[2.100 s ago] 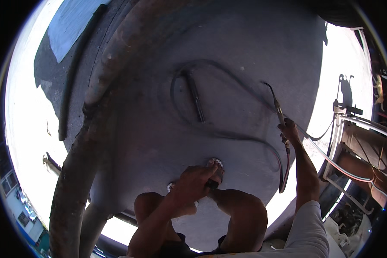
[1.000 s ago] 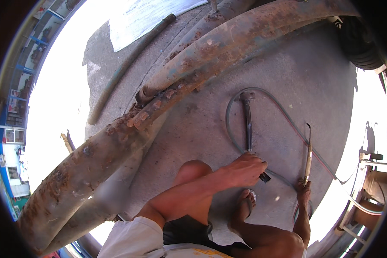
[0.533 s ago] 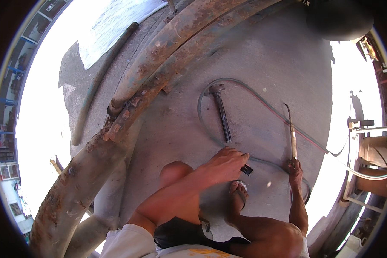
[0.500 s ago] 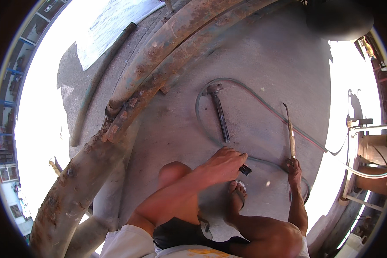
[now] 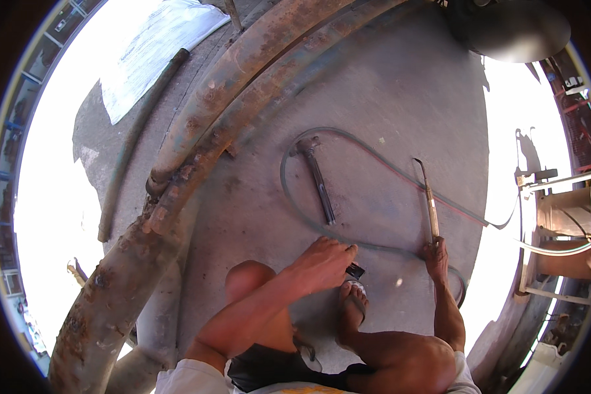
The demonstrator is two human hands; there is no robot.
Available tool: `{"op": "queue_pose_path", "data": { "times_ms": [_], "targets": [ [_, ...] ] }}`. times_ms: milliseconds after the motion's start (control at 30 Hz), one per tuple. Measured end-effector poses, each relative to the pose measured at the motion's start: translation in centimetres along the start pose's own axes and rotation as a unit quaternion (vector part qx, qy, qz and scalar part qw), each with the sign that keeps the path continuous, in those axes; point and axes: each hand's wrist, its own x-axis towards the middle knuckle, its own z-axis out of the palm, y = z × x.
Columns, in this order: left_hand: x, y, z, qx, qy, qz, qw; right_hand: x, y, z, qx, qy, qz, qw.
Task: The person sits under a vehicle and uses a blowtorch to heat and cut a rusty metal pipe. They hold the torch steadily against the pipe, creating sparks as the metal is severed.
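Note:
My right hand (image 5: 437, 257) is closed around the brass-coloured handle of a gas torch (image 5: 431, 209), whose thin bent tip points away from me. Closed fingers of my left hand (image 5: 323, 264) grip a small black object (image 5: 355, 270). Only its end shows past the fingers, so I cannot make out its kind. Beyond my left hand a hammer (image 5: 319, 187) with a dark handle lies on the concrete floor, head at the far end. A grey-green and red twin hose (image 5: 368, 146) loops around the hammer and runs back by my right hand.
Long rusty pipes (image 5: 207, 128) curve along the left side, by my left knee. A thinner pipe (image 5: 134, 141) and a white sheet (image 5: 157, 49) lie beyond them. On the right stands a metal frame (image 5: 528, 230) with hoses. My sandalled foot (image 5: 353, 303) is between my hands.
The whole view has shifted, so the floor, pipes and hammer sit farther left in the picture. Both hands keep their grip, with little other movement.

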Motion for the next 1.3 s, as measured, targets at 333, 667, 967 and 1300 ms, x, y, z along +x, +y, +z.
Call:
{"op": "queue_pose_path", "data": {
  "times_ms": [333,667,967,1300],
  "targets": [
    [-0.8,1.5,-0.7,0.012,-0.044,-0.006,0.999,5.3,-19.2,4.6,0.021,-0.052,-0.239,0.970],
    [-7.7,-0.8,-3.4,0.027,0.123,-0.085,0.988,8.8,-34.1,20.9,-0.131,-0.221,-0.197,0.946],
    [-12.2,0.5,-4.4,-0.012,0.200,-0.101,0.975,14.5,-33.6,17.9,0.254,-0.523,0.168,0.796],
    [-11.4,-0.4,-3.0,-0.017,0.219,-0.076,0.973,8.2,-29.5,11.2,0.209,-0.363,0.065,0.906]
  ]
}}
